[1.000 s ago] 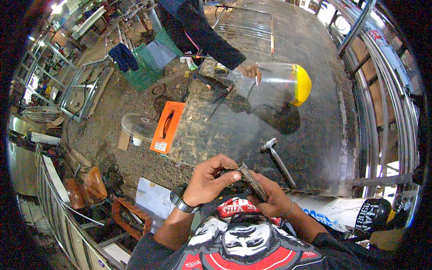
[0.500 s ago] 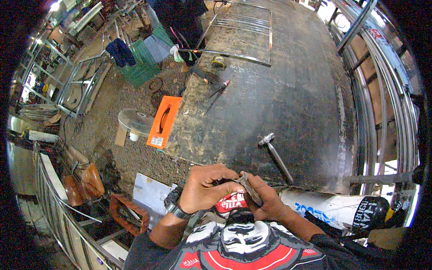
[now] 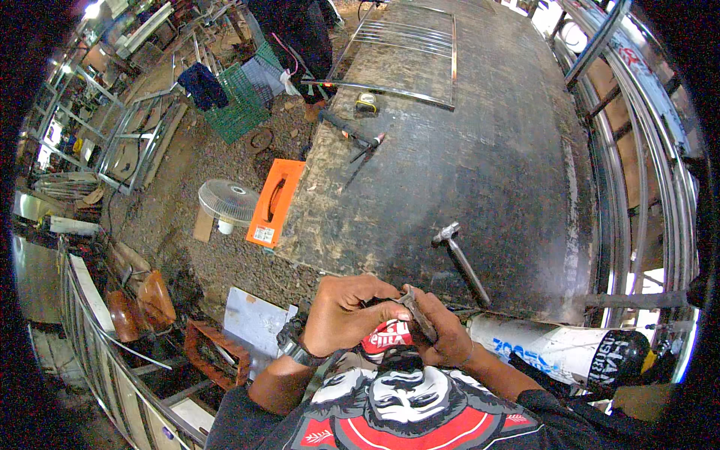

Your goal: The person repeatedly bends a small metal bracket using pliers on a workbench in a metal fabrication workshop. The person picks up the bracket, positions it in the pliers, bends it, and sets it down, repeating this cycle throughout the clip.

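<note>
Now | right hand [image 3: 448, 330]: angled inward, closed around a metal piece [image 3: 421, 321] | left hand [image 3: 341, 311]: turned inward, fingers curled beside its upper end, hold unclear

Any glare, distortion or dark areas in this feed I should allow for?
In the head view, fisheye bows the bars toward a black rim; bright patches burn out at upper right; the hammer reads clearly despite highlights; the piece in the right hand is dark and partly covered, its detail unclear.
</note>
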`<move>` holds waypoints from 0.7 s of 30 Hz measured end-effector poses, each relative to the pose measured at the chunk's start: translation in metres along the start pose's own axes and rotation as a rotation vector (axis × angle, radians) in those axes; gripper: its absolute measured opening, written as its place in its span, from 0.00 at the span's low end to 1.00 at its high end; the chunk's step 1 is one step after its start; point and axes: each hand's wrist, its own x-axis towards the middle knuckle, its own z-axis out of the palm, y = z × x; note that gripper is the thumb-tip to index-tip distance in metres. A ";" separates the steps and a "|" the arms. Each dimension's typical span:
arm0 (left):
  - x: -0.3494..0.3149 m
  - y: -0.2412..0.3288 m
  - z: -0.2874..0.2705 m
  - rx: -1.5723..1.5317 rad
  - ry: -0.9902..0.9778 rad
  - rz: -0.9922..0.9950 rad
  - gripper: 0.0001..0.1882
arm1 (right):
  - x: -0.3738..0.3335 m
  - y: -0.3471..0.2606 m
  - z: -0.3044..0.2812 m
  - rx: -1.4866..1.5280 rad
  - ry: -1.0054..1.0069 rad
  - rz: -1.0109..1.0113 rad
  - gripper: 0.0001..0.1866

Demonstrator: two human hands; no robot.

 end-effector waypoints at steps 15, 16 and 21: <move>0.011 -0.032 0.000 -0.161 0.012 -0.003 0.09 | 0.021 0.007 -0.017 0.220 -0.129 0.159 0.46; 0.011 -0.046 -0.003 -0.136 0.039 -0.029 0.09 | 0.025 0.008 -0.018 0.290 -0.155 0.173 0.43; 0.008 -0.110 -0.023 -0.752 0.174 -0.217 0.08 | 0.053 0.035 -0.016 0.362 -0.178 0.345 0.36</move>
